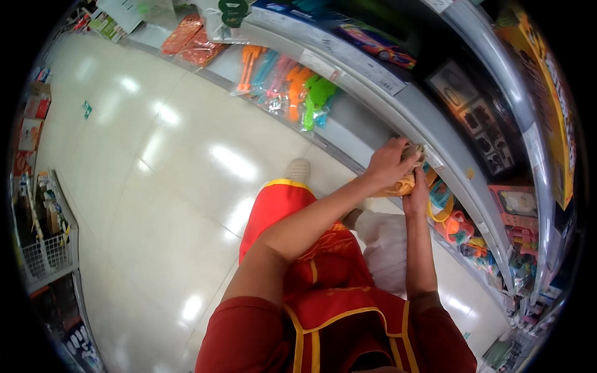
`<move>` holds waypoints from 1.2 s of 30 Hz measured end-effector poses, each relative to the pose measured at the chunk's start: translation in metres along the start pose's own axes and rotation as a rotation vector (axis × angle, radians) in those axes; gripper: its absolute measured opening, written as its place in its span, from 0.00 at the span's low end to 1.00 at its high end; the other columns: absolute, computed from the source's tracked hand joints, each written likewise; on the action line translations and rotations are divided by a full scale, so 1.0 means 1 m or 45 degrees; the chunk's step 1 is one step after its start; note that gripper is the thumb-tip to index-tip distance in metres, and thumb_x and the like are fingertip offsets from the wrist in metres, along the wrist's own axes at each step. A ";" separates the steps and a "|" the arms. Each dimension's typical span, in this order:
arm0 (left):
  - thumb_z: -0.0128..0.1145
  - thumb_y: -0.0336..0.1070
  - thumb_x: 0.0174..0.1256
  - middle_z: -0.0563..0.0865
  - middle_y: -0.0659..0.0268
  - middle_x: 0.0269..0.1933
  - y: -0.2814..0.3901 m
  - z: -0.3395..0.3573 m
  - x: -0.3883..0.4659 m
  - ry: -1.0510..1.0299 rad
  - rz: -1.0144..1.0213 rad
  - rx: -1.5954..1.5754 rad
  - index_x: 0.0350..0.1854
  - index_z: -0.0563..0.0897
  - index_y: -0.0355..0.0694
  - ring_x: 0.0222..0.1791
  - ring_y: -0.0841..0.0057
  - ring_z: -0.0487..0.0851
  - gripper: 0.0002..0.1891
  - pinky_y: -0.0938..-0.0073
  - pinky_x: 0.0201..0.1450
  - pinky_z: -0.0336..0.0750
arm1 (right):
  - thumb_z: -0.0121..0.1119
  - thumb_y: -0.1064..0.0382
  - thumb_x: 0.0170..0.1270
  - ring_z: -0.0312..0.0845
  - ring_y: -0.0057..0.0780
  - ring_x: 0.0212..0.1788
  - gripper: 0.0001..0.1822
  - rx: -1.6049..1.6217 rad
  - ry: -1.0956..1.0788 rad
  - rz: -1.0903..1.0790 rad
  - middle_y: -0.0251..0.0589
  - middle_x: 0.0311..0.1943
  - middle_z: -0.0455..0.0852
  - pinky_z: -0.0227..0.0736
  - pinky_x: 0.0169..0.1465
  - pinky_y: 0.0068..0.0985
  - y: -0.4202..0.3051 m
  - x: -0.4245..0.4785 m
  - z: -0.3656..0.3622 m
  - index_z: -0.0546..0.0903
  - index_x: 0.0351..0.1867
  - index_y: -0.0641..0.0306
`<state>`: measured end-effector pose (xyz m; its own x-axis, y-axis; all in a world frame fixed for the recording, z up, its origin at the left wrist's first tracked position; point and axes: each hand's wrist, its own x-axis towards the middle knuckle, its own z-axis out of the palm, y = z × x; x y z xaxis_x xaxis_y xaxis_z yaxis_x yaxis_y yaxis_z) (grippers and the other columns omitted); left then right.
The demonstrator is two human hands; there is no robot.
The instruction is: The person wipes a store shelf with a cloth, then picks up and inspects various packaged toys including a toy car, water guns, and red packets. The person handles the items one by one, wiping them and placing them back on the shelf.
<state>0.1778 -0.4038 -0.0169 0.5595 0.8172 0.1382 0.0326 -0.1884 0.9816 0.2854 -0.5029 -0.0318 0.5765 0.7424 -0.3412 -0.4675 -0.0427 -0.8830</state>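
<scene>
Both of my hands meet at the front edge of a grey metal shelf. My left hand (386,161) curls over a crumpled greyish bundle (413,150). Below it, my right hand (416,192) grips a bunched yellow cloth (401,186). Whether the greyish and yellow parts are one piece cannot be made out, since my fingers cover much of them. The bottom shelf (357,140) lies just beyond my left hand. Close to my right hand, a teal-and-yellow toy (440,198) and a coral toy bucket (454,227) sit under the shelf edge.
Bagged plastic toys, one a green piece (318,95), lie on the bottom shelf beside red packets (196,42). Boxed toys (373,44) fill the shelf above. Across the tiled floor (154,200) stands a rack with a white wire basket (49,254). My shoe (298,170) is near the shelf.
</scene>
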 end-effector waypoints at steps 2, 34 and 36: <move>0.51 0.52 0.65 0.83 0.47 0.44 -0.013 -0.005 0.005 0.117 -0.088 -0.100 0.50 0.76 0.32 0.46 0.52 0.81 0.25 0.62 0.51 0.73 | 0.48 0.60 0.71 0.75 0.31 0.54 0.20 -0.030 0.012 0.052 0.43 0.54 0.77 0.72 0.57 0.27 0.003 0.005 0.005 0.71 0.58 0.71; 0.65 0.75 0.34 0.53 0.46 0.72 -0.327 -0.225 0.148 0.112 -0.547 1.450 0.72 0.56 0.40 0.73 0.44 0.47 0.63 0.36 0.66 0.50 | 0.58 0.64 0.64 0.82 0.30 0.28 0.13 -1.779 -0.625 0.051 0.47 0.28 0.85 0.73 0.34 0.24 0.041 0.055 0.061 0.76 0.45 0.70; 0.65 0.75 0.33 0.51 0.47 0.73 -0.330 -0.231 0.146 0.006 -0.537 1.443 0.72 0.56 0.44 0.72 0.43 0.48 0.63 0.36 0.66 0.49 | 0.58 0.64 0.64 0.81 0.30 0.28 0.13 -1.779 -0.647 0.023 0.47 0.28 0.85 0.73 0.34 0.24 0.046 0.058 0.062 0.76 0.46 0.70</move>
<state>0.0570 -0.0963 -0.2899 0.3270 0.9309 -0.1625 0.9206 -0.2750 0.2773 0.2561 -0.4204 -0.0720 0.1504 0.8703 -0.4690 0.7035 -0.4275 -0.5677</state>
